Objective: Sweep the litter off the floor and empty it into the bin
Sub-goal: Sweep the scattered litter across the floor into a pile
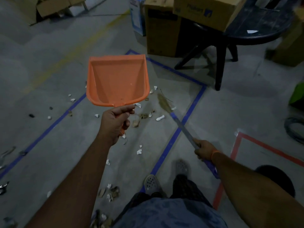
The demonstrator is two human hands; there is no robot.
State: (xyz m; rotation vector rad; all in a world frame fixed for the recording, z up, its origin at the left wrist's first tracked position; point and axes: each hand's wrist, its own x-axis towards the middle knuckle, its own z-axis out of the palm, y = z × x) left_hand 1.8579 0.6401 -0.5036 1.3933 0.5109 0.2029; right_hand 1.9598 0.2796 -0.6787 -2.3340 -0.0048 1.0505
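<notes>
**Litter spread over taped floor, dustpan and broom both in hand**

Litter (159, 118) lies in white paper scraps and brownish bits across the grey floor (49, 63), thickest at frame centre just below the dustpan and in a second clump (110, 192) at lower centre near your feet.

Your left hand (115, 123), at frame centre, has its fingers curled tight round the short handle of the orange dustpan (117, 79). Thumb lies across the top, near the pan's base. The pan is held up off the floor, open mouth toward the top of the frame, its inside showing only a few specks.

Your right hand (204, 151), at lower right, has its fingers wrapped round the broom (182, 124) partway along the shaft. An orange band (214, 155) sits on that wrist. The shaft runs up-left from the hand; the blue collar and straw-coloured bristles (162, 101) reach the floor just right of the dustpan, among the scraps.

Blue tape (171, 142) marks a box on the floor, one line running up from your feet past the broom. Red tape (236, 145) makes a corner at lower right.

Upper right: a dark plastic stool (220, 66), cardboard boxes (162, 33) behind it. More boxes (49, 7) at upper left.

Grey perforated shoes (151, 184) show at bottom centre.
</notes>
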